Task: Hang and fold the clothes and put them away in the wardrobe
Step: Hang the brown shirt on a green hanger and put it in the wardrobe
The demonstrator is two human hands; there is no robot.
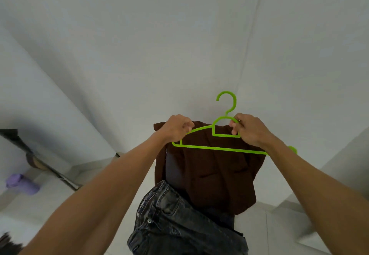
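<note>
Hanger point(219, 148): bright lime green all over, hook and bars alike, plain.
Garment point(215, 175): deep chocolate brown, one flat shade with no print; the folds look almost black.
Jeans point(179, 224): charcoal-black denim, washed out to mottled grey along seams and pockets; pale lettering printed inside the waistband; a small silvery button.
Bottle point(24, 185): soft lilac purple, the cap end a touch paler; blurred from where I stand.
Wall point(139, 35): plain pale grey-white, shading to darker grey low on the left.
Floor point(269, 224): light grey-white tiles with thin darker joint lines.
Strip point(50, 170): black, running low along the left side.
</note>
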